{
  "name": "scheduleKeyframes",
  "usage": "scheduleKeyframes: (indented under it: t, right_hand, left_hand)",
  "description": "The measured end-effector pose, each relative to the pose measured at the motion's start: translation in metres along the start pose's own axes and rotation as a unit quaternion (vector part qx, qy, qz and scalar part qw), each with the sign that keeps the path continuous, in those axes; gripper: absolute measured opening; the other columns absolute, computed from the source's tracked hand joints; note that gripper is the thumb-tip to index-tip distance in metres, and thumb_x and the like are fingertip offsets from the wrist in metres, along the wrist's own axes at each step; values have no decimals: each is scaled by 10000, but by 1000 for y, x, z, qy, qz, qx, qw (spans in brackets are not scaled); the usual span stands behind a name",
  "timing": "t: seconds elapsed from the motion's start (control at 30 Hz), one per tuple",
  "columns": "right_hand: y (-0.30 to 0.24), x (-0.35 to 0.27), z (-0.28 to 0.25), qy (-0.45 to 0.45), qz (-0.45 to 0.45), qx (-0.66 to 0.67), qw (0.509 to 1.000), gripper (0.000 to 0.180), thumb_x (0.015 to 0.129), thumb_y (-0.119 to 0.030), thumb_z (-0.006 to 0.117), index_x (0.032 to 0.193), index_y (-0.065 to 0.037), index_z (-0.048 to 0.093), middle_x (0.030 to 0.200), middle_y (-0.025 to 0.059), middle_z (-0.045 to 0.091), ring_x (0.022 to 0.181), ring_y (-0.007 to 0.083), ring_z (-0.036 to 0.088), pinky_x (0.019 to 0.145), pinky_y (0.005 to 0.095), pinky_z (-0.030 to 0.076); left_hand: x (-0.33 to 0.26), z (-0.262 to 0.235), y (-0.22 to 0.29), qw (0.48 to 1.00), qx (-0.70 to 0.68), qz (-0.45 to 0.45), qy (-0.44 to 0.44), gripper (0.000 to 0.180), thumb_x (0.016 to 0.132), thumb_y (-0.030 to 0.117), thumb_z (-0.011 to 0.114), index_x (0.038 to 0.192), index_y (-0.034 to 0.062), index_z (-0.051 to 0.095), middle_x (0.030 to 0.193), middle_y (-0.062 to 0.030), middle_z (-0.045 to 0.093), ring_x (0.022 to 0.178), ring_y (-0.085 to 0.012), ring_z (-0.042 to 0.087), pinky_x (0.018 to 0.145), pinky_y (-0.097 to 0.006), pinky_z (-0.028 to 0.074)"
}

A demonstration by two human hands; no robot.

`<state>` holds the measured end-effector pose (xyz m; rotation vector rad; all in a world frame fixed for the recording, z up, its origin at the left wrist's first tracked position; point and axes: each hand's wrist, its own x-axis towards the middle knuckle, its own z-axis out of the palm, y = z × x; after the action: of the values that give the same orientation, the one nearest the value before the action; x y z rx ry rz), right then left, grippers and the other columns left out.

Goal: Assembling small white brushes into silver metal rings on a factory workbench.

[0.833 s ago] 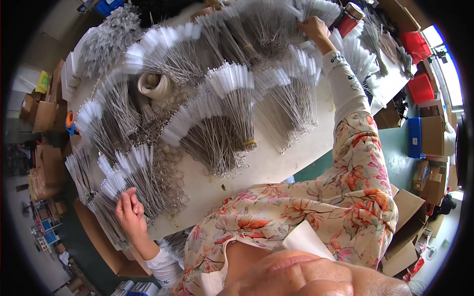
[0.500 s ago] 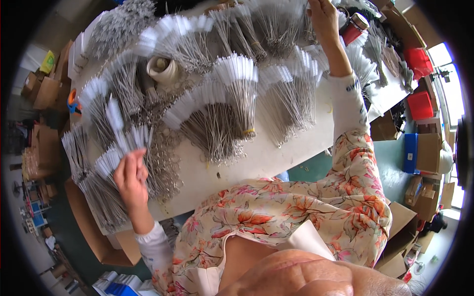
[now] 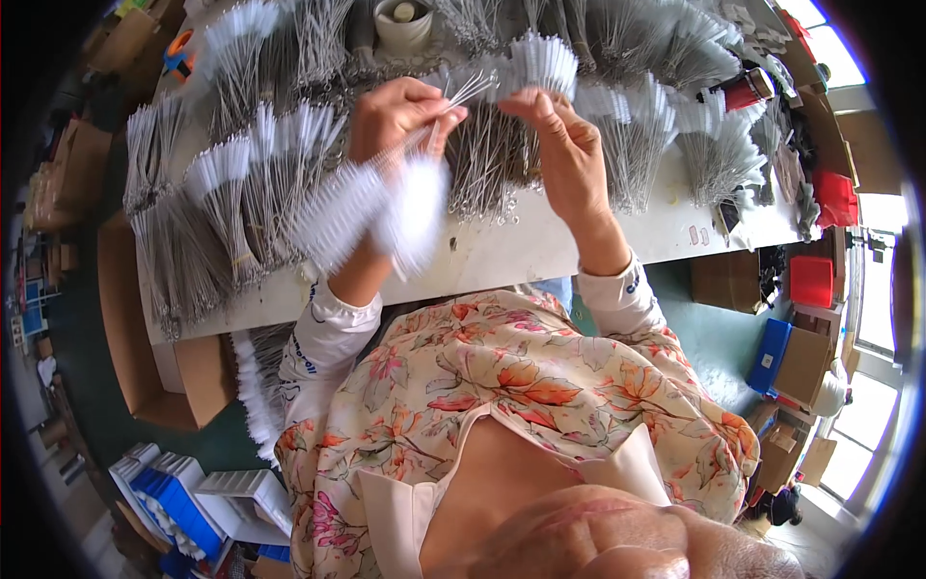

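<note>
Several white-bristled wire brushes [image 3: 415, 217] are gripped in my left hand [image 3: 395, 121], which is closed around their wire stems. Their blurred bristle heads hang below the hand, and the looped wire ends stick out up and to the right. Close by on the right, my right hand [image 3: 571, 154] is raised with thumb and fingers pinched near those wire ends. What lies between its fingertips, if anything, is too small to make out. Behind both hands, a brush bundle [image 3: 543, 64] stands among others on the white table [image 3: 492, 259].
More brush bundles [image 3: 217, 169] fan out at the left, with others [image 3: 627, 135] at the right. A white cup-like container [image 3: 403, 29] stands at the back, and a red cylinder [image 3: 745, 90] lies at the right. A cardboard box [image 3: 135, 328] sits below the table's left edge.
My right hand has come back from the far right to the middle. My left hand has moved right and up, now with several brushes in it. The view has shifted.
</note>
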<state>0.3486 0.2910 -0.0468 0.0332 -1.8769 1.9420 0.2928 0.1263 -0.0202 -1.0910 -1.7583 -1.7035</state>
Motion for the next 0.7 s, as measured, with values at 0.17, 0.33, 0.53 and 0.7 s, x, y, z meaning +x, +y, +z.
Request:
scheduleKeyframes:
  t: [0.17,0.33,0.53,0.7]
  right_hand:
    - [14,-31,26,4,218,385,897,224,933,-225,464,996,-31,554,935,52,605,851,130,572,700,245,488]
    - [-1,-26,-11,-125,256,364,887,190,935,-160,444,1030,-9,509,767,-17,512,658,77,457,607,197,392]
    - [-19,-47,-44,-371,-53,-799,470,77,753,-135,583,692,-108,621,646,40,601,586,158,578,534,305,426]
    - [20,-79,-25,-377,-56,-624,682,59,743,-73,574,789,-65,610,670,44,591,586,161,568,548,326,428]
  left_hand:
    - [-59,19,-9,992,57,34,-105,250,696,54,682,941,49,633,929,-94,566,788,-229,588,656,-309,499]
    - [-84,5,1,982,136,65,-112,337,704,83,689,1026,80,589,987,-91,528,847,-235,543,708,-348,464]
    - [-125,-28,-9,968,60,-99,-221,336,739,92,675,1063,66,587,911,-112,589,762,-244,582,651,-333,482]
    - [-136,-25,4,958,42,-173,-224,224,771,143,658,952,26,596,845,-108,598,720,-255,595,633,-329,494]
